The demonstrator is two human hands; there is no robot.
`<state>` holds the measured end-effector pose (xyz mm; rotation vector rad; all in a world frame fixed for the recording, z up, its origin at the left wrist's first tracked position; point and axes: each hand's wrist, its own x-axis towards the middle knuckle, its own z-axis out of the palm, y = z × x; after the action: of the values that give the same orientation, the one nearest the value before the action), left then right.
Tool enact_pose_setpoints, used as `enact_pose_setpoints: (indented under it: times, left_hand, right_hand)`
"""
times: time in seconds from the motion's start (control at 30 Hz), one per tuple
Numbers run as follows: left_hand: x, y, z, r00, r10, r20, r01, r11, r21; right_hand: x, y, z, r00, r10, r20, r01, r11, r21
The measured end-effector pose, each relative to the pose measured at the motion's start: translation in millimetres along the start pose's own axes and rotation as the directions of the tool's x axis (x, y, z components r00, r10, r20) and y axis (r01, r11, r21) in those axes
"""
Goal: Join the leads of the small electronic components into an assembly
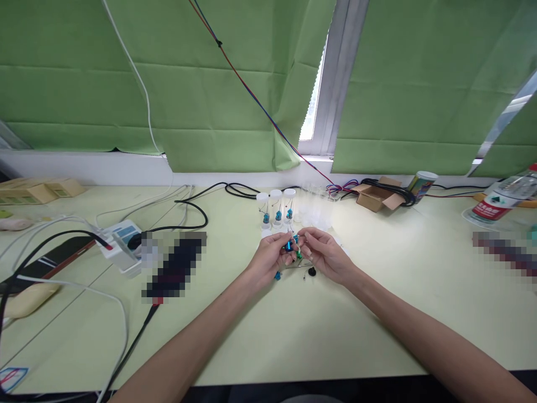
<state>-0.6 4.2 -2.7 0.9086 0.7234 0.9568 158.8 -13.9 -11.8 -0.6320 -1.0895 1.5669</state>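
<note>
My left hand is closed on a small shiny blue part, held just above the table in front of me. Facing it, my right hand pinches at the same cluster, where a teal bit and a green bit show between the fingers. What exactly the right fingertips grip is too small to tell. Under the hands lie a loose blue piece and a small black round piece. Just beyond stand three white-capped clear vials, each with a blue part and thin wire inside.
More clear containers stand right of the vials. Behind them are coiled cables and an open cardboard box. A white power strip and a blurred dark object lie left. At right stands a water bottle.
</note>
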Motion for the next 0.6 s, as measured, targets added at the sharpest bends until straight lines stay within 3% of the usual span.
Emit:
enact_pose_setpoints:
  times: [0.17, 0.6]
  left_hand:
    - [0.2, -1.3, -1.0, 1.0, 0.003, 0.003, -0.003, 1.0, 0.013]
    - [-2.3, 0.2, 0.6, 0.997, 0.035, -0.073, -0.025, 0.991, 0.132]
  right_hand:
    - [1.4, 2.4, -1.9, 1.0, -0.018, -0.006, 0.018, 1.0, 0.026]
    - [3.9, 4.3, -5.3, 0.993, -0.067, -0.094, 0.054, 0.989, -0.135]
